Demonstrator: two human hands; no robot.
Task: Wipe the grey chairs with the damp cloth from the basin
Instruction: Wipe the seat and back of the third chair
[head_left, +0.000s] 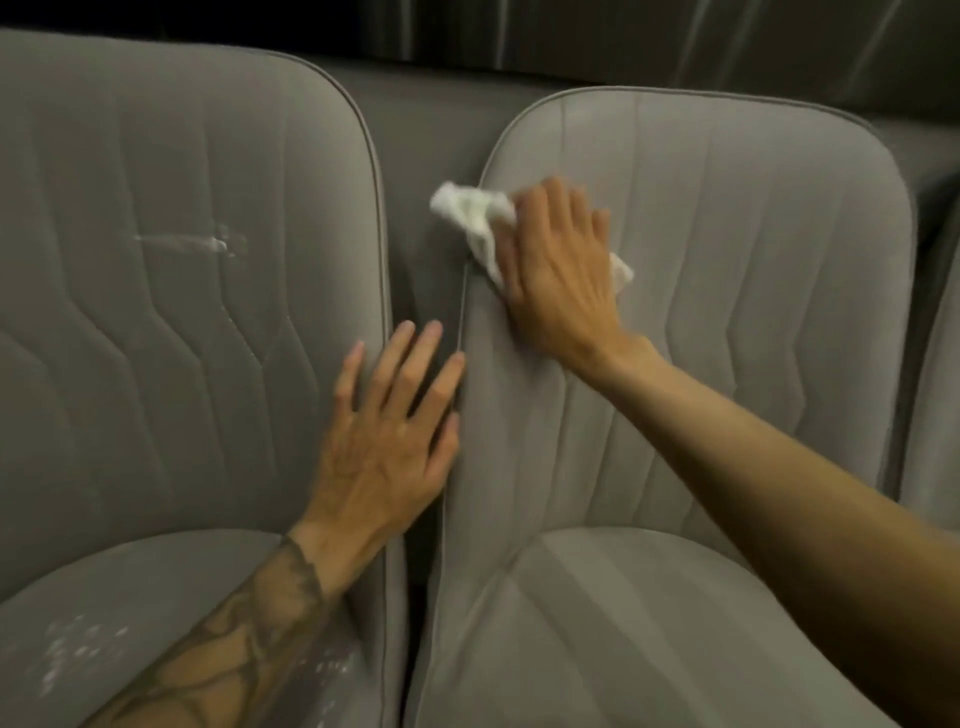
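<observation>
**A:** Where's the cloth?

**B:** The cloth (470, 215) is under the right hand (558, 260), high on the back of the right chair (727, 270), at its left edge. The fingers are straight and the palm presses it flat. It isn't clenched. One bunched end sticks out to the left over the gap (421, 270) between the chairs.

**A:** And the other hand?

**B:** The left hand (389, 431) is lower down, fingers spread, holding nothing. It lies on the right edge of the left chair (156, 312), fingertips reaching across the gap.

**A:** Which way should the wipe go?

**B:** Most of that back lies to the right of the cloth and below it. The stitched lines run top to bottom, so I'd stroke along them.

**A:** What about the left chair?

**B:** It has a white smear (208, 243) on its back and white specks (78, 654) on the seat, all across the gap to the left. The left hand is nearer them but has no cloth.

**A:** Anything in the way?

**B:** Only the left hand and forearm, if the right reaches across. No basin is in view.
</observation>
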